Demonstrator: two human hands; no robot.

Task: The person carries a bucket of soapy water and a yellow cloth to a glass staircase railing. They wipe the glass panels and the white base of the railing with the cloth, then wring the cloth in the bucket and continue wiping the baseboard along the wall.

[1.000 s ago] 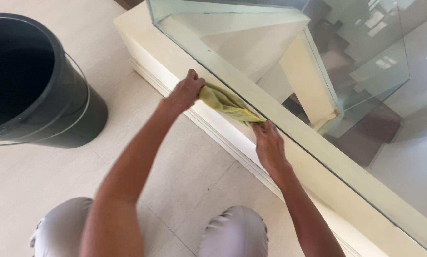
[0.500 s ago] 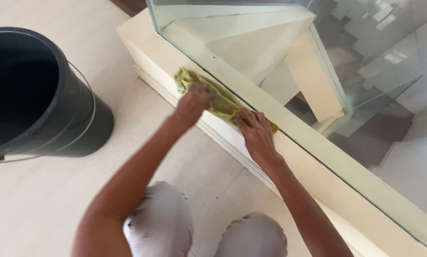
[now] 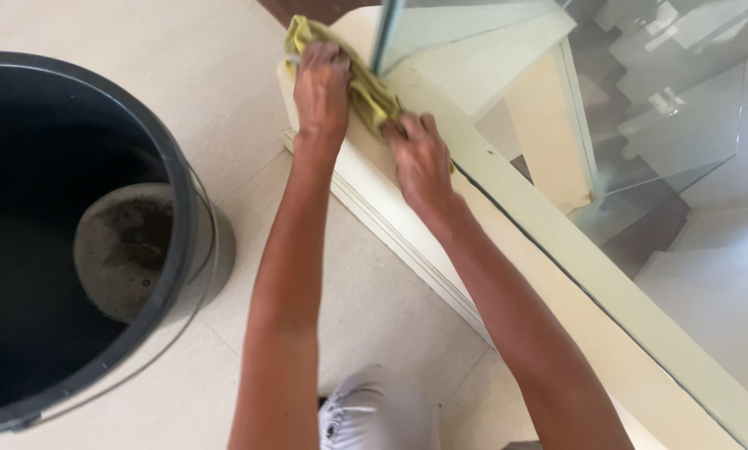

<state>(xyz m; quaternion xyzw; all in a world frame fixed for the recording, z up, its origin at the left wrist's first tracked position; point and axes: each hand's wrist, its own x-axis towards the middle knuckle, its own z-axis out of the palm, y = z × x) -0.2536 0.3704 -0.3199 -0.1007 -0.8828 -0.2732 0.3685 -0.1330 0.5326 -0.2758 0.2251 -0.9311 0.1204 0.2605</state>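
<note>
A yellow-green cloth (image 3: 366,90) lies pressed on the cream ledge (image 3: 557,242) at the foot of a glass railing panel (image 3: 641,125). My left hand (image 3: 321,87) presses the far end of the cloth, near the ledge's end. My right hand (image 3: 421,160) grips the near end of the same cloth, close to the glass. Both arms reach forward from the bottom of the view.
A large black bucket (image 3: 182,217) with murky water stands on the pale tiled floor (image 3: 224,75) to the left. Beyond the glass a stairwell drops away at the right. My knees in light trousers (image 3: 374,417) show at the bottom.
Both hands have slid the cloth along the ledge toward its far end. The view has moved closer, and the bucket now fills more of the left side.
</note>
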